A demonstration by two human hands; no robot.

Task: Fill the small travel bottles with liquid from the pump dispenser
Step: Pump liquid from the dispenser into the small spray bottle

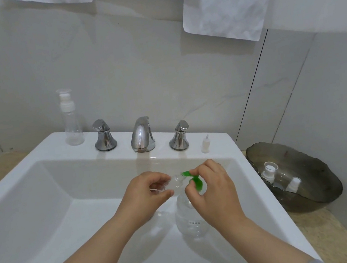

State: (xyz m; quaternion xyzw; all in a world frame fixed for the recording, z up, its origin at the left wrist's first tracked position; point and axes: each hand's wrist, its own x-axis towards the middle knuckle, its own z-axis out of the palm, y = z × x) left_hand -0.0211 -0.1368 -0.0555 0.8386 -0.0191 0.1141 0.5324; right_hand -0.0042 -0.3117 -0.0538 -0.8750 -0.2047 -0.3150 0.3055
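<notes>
Left hand [148,193] pinches a clear travel bottle [171,183], right hand [216,197] grips the green pump [194,180], inside the white sink's [58,148] right edge.

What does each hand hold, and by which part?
The left hand pinches the small clear bottle by its body; the right hand grips the dispenser's green pump head.

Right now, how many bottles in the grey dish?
2: back bottle lies mid-dish, front bottle toward the near rim of the grey dish. Clear bodies; others may be hidden.
</notes>
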